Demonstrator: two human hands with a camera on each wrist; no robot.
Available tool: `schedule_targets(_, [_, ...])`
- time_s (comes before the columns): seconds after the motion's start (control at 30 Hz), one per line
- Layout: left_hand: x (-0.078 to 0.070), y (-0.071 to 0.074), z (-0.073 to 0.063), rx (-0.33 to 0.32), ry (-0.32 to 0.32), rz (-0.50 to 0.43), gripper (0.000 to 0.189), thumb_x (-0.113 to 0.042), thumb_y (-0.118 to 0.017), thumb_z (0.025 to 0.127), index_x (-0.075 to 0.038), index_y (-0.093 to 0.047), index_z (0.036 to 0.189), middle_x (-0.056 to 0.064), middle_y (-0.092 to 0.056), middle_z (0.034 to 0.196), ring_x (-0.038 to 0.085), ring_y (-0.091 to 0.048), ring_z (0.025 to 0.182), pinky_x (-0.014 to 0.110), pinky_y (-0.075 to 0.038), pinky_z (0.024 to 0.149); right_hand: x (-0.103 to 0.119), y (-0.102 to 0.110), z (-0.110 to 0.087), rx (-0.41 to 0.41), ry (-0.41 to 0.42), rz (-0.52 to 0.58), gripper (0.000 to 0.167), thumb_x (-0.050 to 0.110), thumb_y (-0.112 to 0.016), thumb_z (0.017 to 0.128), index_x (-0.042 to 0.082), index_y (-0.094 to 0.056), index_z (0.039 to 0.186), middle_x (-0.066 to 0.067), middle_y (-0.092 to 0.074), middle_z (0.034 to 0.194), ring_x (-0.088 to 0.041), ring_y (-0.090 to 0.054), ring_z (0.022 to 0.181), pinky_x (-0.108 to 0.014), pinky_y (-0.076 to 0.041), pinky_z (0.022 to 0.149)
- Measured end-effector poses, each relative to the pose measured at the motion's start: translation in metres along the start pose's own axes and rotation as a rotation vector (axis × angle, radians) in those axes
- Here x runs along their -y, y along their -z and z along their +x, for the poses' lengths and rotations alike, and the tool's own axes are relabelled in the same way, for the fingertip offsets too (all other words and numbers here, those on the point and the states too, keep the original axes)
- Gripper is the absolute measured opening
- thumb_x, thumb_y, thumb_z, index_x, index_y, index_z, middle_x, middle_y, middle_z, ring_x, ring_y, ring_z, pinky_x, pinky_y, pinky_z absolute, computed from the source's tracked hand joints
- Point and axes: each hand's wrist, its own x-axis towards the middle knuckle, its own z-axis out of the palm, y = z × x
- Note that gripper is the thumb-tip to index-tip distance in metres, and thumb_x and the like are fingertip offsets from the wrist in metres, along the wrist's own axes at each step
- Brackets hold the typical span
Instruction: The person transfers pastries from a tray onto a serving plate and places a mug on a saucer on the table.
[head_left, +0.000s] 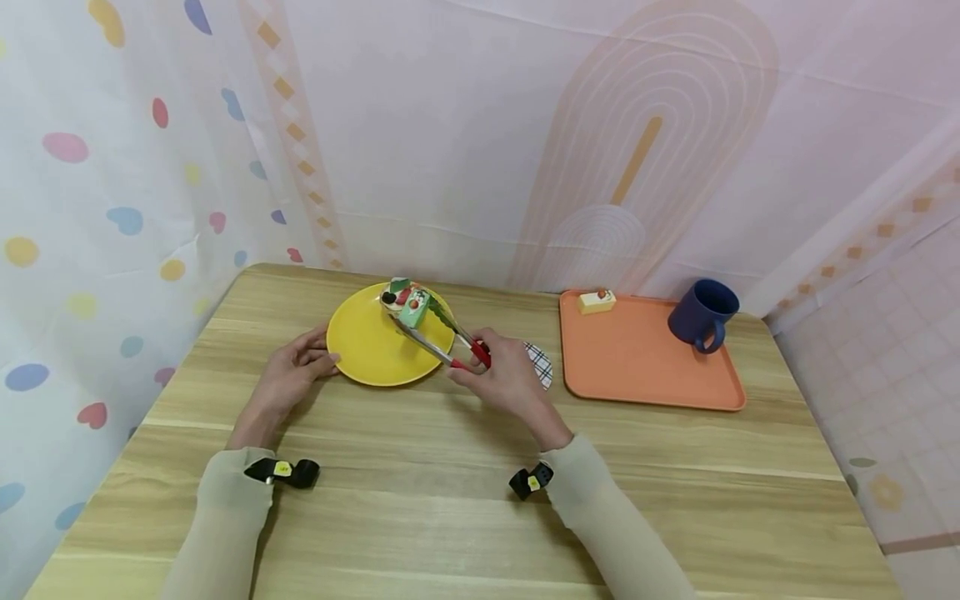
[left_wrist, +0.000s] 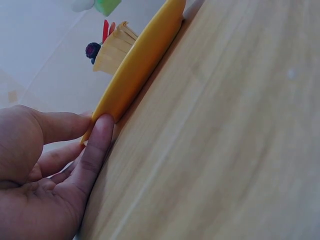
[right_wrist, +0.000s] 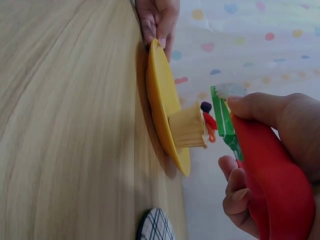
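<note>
Fabric [head_left: 435, 150] with pastel shapes hung behind a wood-grain desk [head_left: 405, 508] bearing an orange tray [head_left: 637, 367] and a yellow plate [head_left: 367, 350], whose rim the left grip [head_left: 288, 375] pinched. The right grip [head_left: 506, 375] held tongs [head_left: 427, 342], which clasped, above the plate's fruit-topped tart [right_wrist: 187, 128], a green cake slice [head_left: 413, 311].

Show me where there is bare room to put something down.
Bare wood lies between the left sleeve and right sleeve, in front of the yellow plate, and in front of the orange tray. The tray's middle is free, left of the blue mug. Crowded: between plate and tray, with the right hand and checked coaster.
</note>
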Motion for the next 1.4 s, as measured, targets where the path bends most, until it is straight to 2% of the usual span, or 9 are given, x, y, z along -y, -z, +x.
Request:
schedule_targets(0.27, [0.0, -0.001, 0.0, -0.011, -0.014, -0.007, 0.066, -0.015, -0.061, 0.104, -0.009, -0.03, 0.162, 0.01, -0.053, 0.13, -0.006, -0.062, 0.095, 0.017, -0.062, 0.087, 0.006, -0.009, 0.004, 0.011, 0.038, -0.001, 0.058, 0.042, -0.082, 0.087, 0.007, -0.064, 0.129, -0.001, -0.066, 0.085, -0.013, -0.053, 0.07, -0.017, -0.039, 0.053])
schedule_targets(0.47, [-0.001, 0.001, -0.002, -0.007, -0.006, 0.006, 0.067, -0.017, -0.062, 0.104, -0.011, -0.03, 0.162, 0.007, -0.053, 0.129, -0.006, -0.06, 0.098, 0.016, -0.061, 0.087, 0.013, -0.015, 0.009, 0.042, 0.046, 0.014, 0.058, 0.043, -0.082, 0.087, 0.005, -0.064, 0.127, -0.005, -0.066, 0.084, -0.012, -0.051, 0.067, -0.018, -0.038, 0.05])
schedule_targets(0.67, [-0.001, 0.001, -0.003, -0.009, -0.008, 0.018, 0.067, -0.019, -0.062, 0.104, -0.011, -0.031, 0.162, 0.011, -0.052, 0.133, -0.006, -0.059, 0.098, 0.015, -0.061, 0.087, 0.018, -0.021, 0.012, 0.06, 0.044, 0.013, 0.058, 0.044, -0.082, 0.086, 0.006, -0.065, 0.128, -0.002, -0.064, 0.081, -0.011, -0.05, 0.064, -0.017, -0.035, 0.048])
schedule_targets(1.23, [0.002, 0.0, 0.0, -0.006, 0.015, 0.018, 0.066, -0.018, -0.06, 0.105, -0.011, -0.028, 0.163, 0.012, -0.051, 0.136, -0.005, -0.058, 0.1, 0.016, -0.061, 0.087, 0.029, -0.039, 0.023, 0.15, -0.027, -0.016, 0.059, 0.049, -0.08, 0.087, 0.012, -0.062, 0.13, 0.003, -0.058, 0.078, -0.011, -0.049, 0.062, -0.018, -0.031, 0.047])
schedule_targets(1.4, [0.003, 0.001, 0.001, -0.004, 0.02, 0.012, 0.067, -0.017, -0.06, 0.105, -0.011, -0.028, 0.163, 0.012, -0.051, 0.137, -0.006, -0.058, 0.1, 0.015, -0.061, 0.088, 0.028, -0.043, 0.029, 0.162, -0.021, -0.04, 0.059, 0.051, -0.078, 0.088, 0.013, -0.062, 0.13, 0.004, -0.056, 0.075, -0.011, -0.048, 0.061, -0.018, -0.03, 0.046])
